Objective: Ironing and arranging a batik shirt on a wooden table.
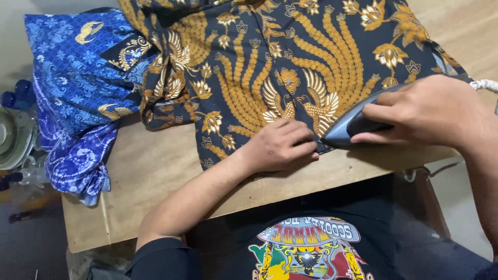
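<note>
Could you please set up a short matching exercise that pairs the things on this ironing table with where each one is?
Things:
1. iron
2. left hand
3. blue patterned cloth
4. dark gold-patterned shirt

Places:
A. heaped at the table's left end
B. spread across the middle of the table
C. gripped under the right hand
D. pressed flat on the shirt's hem

Pairs: 1-C, 2-D, 3-A, 4-B

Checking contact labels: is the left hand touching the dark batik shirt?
Touching. The head view shows the left hand pressed flat on the dark batik shirt at its hem, beside the iron.
</note>
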